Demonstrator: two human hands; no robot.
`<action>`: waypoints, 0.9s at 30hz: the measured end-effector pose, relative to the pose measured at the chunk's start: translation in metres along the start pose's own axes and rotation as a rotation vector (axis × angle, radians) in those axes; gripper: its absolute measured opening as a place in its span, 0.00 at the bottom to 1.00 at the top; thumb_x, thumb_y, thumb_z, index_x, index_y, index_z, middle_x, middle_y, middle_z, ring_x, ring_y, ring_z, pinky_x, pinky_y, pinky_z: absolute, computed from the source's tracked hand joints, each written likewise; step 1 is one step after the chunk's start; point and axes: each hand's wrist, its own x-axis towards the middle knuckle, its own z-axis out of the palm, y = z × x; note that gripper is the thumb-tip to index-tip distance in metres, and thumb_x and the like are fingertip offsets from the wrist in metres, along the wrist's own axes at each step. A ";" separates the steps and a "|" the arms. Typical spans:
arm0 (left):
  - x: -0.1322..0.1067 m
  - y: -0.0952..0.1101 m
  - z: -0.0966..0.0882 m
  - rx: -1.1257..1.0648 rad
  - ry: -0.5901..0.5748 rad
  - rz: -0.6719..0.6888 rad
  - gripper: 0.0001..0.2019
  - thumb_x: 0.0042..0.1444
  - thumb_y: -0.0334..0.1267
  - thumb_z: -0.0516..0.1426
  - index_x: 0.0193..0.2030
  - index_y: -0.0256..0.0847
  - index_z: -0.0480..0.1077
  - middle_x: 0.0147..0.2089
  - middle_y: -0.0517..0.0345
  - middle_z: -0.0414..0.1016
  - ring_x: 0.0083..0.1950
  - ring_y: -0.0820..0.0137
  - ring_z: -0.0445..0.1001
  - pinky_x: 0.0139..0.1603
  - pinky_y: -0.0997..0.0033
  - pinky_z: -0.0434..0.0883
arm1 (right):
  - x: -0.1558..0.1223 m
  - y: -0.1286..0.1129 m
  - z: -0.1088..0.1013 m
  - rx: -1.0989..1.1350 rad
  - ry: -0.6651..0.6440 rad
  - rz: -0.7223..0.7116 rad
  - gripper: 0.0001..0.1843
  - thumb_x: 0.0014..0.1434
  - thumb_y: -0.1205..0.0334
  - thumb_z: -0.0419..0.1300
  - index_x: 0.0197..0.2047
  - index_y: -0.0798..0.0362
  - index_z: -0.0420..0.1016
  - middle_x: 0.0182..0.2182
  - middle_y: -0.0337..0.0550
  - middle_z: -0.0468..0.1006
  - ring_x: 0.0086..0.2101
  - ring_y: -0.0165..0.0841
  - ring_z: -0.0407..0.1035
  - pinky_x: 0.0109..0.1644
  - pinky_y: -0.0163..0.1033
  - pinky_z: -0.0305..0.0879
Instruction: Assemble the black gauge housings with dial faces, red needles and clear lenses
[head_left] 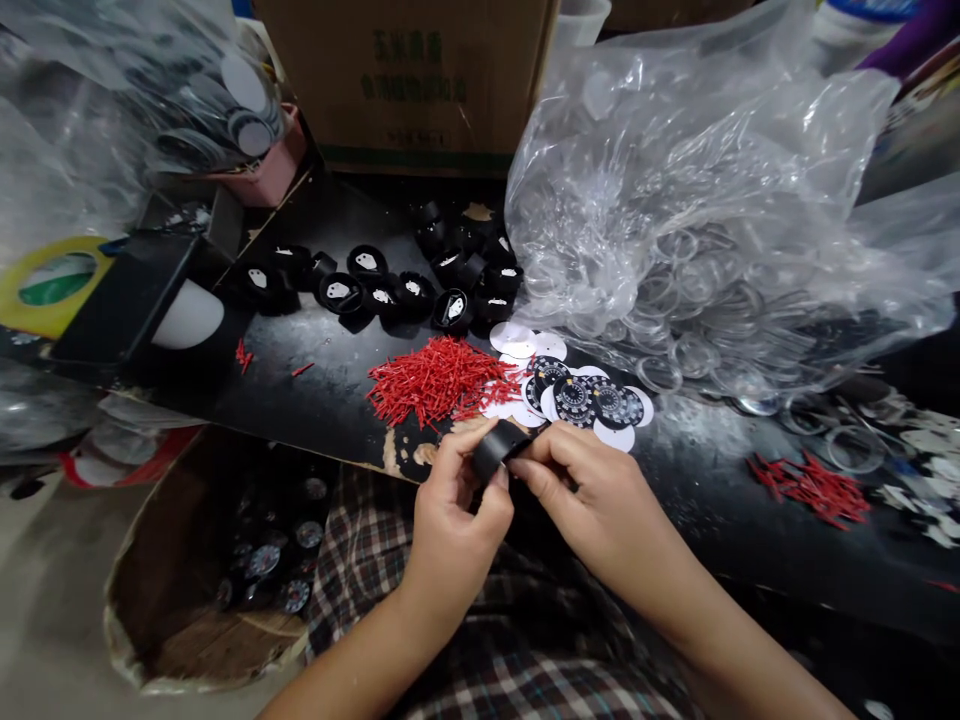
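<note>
My left hand (457,510) grips a small black round case (494,449) between thumb and fingers, tilted over the table's front edge. Pressed together at the case's right side are the fingertips of my right hand (574,475); what they pinch is hidden. Just beyond the hands lies a heap of thin red pointers (435,380). Beside it, printed black dial discs (576,400) overlap white discs (512,338). Farther back stand several more black cases (341,292), some with a white piece inside.
A clear plastic bag (675,200) of transparent rings fills the back right. More red pointers (814,488) lie at right. A cardboard box (405,80) stands behind. At left are a tape roll (22,310) and pink bin (266,175). Below, a container (142,600) holds dial-faced pieces.
</note>
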 end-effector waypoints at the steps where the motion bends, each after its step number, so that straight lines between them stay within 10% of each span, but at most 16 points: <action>1: -0.001 0.001 0.000 0.012 -0.003 0.010 0.14 0.56 0.27 0.56 0.46 0.48 0.69 0.48 0.63 0.75 0.50 0.73 0.73 0.54 0.74 0.68 | -0.001 0.000 0.000 0.017 0.005 -0.011 0.09 0.62 0.68 0.56 0.29 0.51 0.67 0.28 0.37 0.72 0.31 0.31 0.67 0.38 0.39 0.59; 16: 0.003 -0.009 0.002 -0.210 -0.035 -0.250 0.09 0.60 0.41 0.56 0.47 0.44 0.68 0.47 0.58 0.74 0.49 0.69 0.72 0.54 0.68 0.68 | 0.001 0.006 0.002 -0.249 0.085 -0.185 0.05 0.61 0.68 0.54 0.32 0.53 0.68 0.29 0.42 0.72 0.32 0.34 0.65 0.39 0.42 0.57; 27: -0.010 0.000 -0.008 -0.285 0.104 -0.209 0.15 0.59 0.41 0.56 0.52 0.46 0.68 0.54 0.53 0.74 0.58 0.60 0.70 0.63 0.54 0.62 | 0.010 0.012 -0.008 -0.016 -0.014 0.029 0.07 0.57 0.71 0.56 0.29 0.52 0.66 0.27 0.37 0.69 0.29 0.30 0.64 0.35 0.38 0.58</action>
